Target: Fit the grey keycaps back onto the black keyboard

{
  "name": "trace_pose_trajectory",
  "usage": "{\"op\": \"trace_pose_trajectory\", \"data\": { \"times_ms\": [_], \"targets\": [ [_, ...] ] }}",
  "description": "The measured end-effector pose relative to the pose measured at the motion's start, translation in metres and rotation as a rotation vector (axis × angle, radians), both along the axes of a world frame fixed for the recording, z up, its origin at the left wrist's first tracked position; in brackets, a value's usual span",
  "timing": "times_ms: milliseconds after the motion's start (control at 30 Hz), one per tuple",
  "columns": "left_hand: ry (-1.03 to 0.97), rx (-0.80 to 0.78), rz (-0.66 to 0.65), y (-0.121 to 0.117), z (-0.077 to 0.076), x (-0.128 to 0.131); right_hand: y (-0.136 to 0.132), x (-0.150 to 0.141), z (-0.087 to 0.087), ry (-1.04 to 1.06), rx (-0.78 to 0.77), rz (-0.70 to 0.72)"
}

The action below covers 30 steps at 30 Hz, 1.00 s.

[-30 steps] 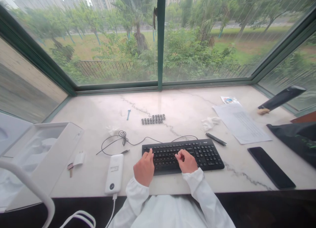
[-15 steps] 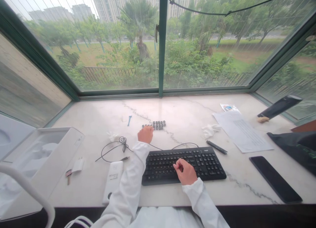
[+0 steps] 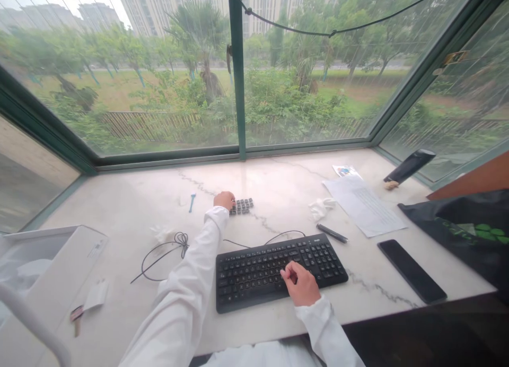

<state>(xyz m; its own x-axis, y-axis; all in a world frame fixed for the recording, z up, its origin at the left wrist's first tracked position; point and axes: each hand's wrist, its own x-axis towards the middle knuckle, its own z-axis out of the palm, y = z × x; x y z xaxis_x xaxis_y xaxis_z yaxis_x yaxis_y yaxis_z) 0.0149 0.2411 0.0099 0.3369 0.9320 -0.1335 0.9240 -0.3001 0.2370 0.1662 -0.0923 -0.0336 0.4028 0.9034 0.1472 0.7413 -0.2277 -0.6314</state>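
Note:
My left hand (image 3: 225, 200) reaches out to the far part of the counter. Its fingers are curled down at the left end of a block of small dark keycaps (image 3: 244, 203) laid in rows; whatever is between the fingertips is hidden. My right hand (image 3: 302, 285) hovers over or rests on the black keyboard (image 3: 254, 293), right of its middle. Thumb and fingers are pinched together there, and I cannot make out anything between them. The keyboard's cable (image 3: 284, 232) runs behind it.
A blue tool (image 3: 192, 202) and a coiled black cable (image 3: 181, 241) lie left. At right are crumpled white gloves (image 3: 321, 208), a black pen (image 3: 332, 233), a printed sheet (image 3: 363, 205), a phone (image 3: 411, 271) and a dark bag (image 3: 457, 234). A white box (image 3: 63, 282) stands left.
The view has swung to the right. My left hand has moved farther away, now covering the left end of the keycap rows. The right hand stays pinched over the keyboard.

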Motion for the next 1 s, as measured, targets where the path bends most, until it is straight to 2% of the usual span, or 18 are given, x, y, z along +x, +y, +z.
{"op": "trace_pose_trajectory", "data": {
  "times_ms": [167, 267, 333, 433, 533, 633, 800, 1000],
  "targets": [
    [-0.017, 0.058, 0.017, -0.008, 0.013, -0.001, -0.002, 0.001, 0.001, 0.010, -0.033, 0.001],
    [-0.070, 0.124, 0.017, -0.034, 0.027, -0.004, 0.000, -0.002, 0.002, 0.022, -0.041, 0.018],
    [-0.177, 0.183, -0.013, -0.065, 0.034, -0.006, 0.003, -0.005, 0.001, 0.030, -0.042, 0.035],
    [-0.386, 0.203, -0.144, -0.124, 0.035, -0.008, 0.009, -0.010, 0.002, 0.030, -0.039, 0.055],
    [-0.446, 0.120, -0.240, -0.181, 0.025, -0.012, 0.013, -0.013, 0.005, 0.038, -0.065, 0.051],
    [-0.405, 0.019, -0.314, -0.218, 0.009, -0.017, 0.018, -0.016, 0.010, 0.086, -0.110, 0.020],
    [-0.315, -0.033, -0.363, -0.240, -0.008, -0.021, 0.024, -0.019, 0.015, 0.138, -0.126, 0.007],
    [-0.291, -0.047, -0.278, -0.243, -0.013, -0.020, 0.031, -0.020, 0.015, 0.055, -0.122, 0.078]
  ]
}}
